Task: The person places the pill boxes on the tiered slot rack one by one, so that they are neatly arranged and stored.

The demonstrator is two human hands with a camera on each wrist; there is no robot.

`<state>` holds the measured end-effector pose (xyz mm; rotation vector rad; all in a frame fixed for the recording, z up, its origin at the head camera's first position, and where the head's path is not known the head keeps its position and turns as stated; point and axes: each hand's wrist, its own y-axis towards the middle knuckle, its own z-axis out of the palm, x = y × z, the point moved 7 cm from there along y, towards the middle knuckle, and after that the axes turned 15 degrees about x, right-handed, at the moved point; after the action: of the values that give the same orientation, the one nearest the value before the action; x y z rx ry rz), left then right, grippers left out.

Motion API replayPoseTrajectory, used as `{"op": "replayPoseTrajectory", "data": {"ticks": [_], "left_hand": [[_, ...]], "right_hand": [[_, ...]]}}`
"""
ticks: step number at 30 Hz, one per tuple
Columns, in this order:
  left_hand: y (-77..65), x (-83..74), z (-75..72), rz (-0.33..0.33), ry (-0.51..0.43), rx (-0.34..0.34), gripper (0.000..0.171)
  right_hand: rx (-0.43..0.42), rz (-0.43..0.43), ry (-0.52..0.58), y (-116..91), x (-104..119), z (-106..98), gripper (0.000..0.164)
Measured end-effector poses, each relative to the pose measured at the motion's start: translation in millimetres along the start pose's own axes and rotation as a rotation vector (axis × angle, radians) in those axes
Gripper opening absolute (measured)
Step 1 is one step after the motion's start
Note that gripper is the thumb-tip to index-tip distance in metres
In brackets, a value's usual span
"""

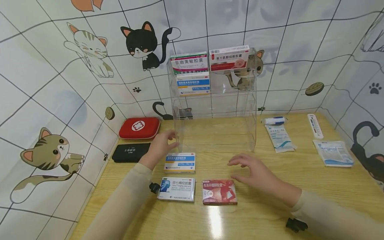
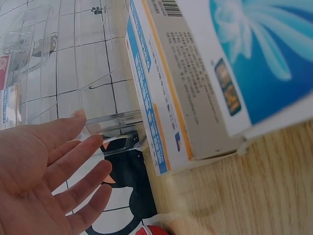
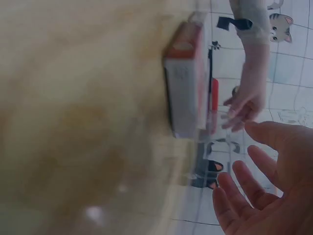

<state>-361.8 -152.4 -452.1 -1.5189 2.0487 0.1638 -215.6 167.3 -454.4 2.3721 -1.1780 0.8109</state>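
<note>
At the lower left side of a clear plastic rack (image 1: 216, 126), my left hand (image 1: 161, 146) has its fingers spread; in the left wrist view the thumb tip meets the rack's edge, though contact is unclear. Just below that hand lies a blue-and-white medicine box (image 1: 180, 163). A white medicine box (image 1: 177, 190) with a blue head picture lies nearer me. My right hand (image 1: 252, 171), holding nothing, hovers with parted fingers above and right of a red medicine box (image 1: 219, 192). The rack's upper tiers hold a green-and-pink box (image 1: 189, 64), a white-and-red box (image 1: 229, 59) and another blue-and-white box (image 1: 193, 84).
Left of the rack are a red zip case (image 1: 139, 128) and a black pouch (image 1: 130, 152). To its right lie a white-and-blue tube (image 1: 274, 120), a blue-and-white packet (image 1: 280, 138), a white thermometer strip (image 1: 315, 126) and a packet marked Surgical (image 1: 333, 153).
</note>
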Motion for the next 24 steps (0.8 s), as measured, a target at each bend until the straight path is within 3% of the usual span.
{"op": "replayPoseTrajectory", "data": {"ticks": [7,12,19,24], "left_hand": [[-1.1,-2.8,-0.4,0.005,-0.006,0.0,0.05],[-1.4,-5.3,-0.4,0.003,-0.001,0.006,0.05],[-2.5,-3.7,-0.4,-0.01,-0.001,0.001,0.05],[-2.7,-3.7,-0.4,-0.012,0.001,0.0,0.049]], "right_hand": [[0.136,0.039,-0.027,-27,-9,34,0.047],[0.137,0.076,-0.036,-39,-8,41,0.054],[0.153,0.12,-0.034,-38,-14,47,0.073],[0.157,0.142,0.018,-36,-16,48,0.07]]}}
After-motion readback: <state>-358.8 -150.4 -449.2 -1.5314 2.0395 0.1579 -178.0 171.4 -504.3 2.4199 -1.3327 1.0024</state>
